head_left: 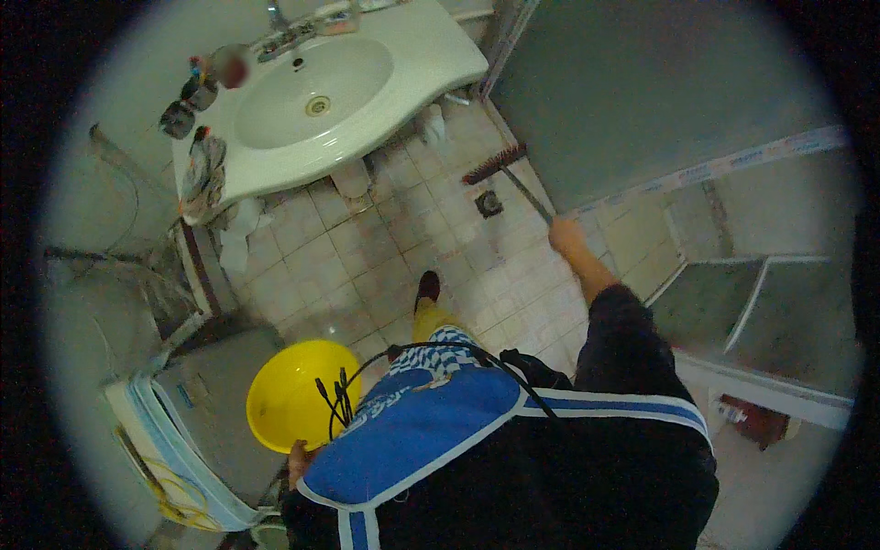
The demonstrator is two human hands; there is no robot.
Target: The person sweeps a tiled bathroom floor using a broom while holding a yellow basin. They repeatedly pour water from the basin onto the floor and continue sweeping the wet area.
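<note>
My right hand (566, 236) is closed round the dark handle of a floor brush (495, 164). The brush's wide, reddish-brown bristle head is by the tiled floor, just beside a small square drain (489, 203). Low on the left, my left hand (298, 461) grips the near rim of a round yellow basin (275, 394); part of that hand is hidden by the basin and my apron. No contents can be made out in the basin. Several black cable ends (337, 394) hang in front of it from the blue apron (431, 422) I wear.
A white washbasin (440, 69) with a tap (286, 41), cups and a cloth (203, 174) juts out ahead. At left stands a grey-topped washing machine (220, 412). A frosted panel (669, 92) rises on the right above a ledge. My shoe (427, 286) is on the tiles.
</note>
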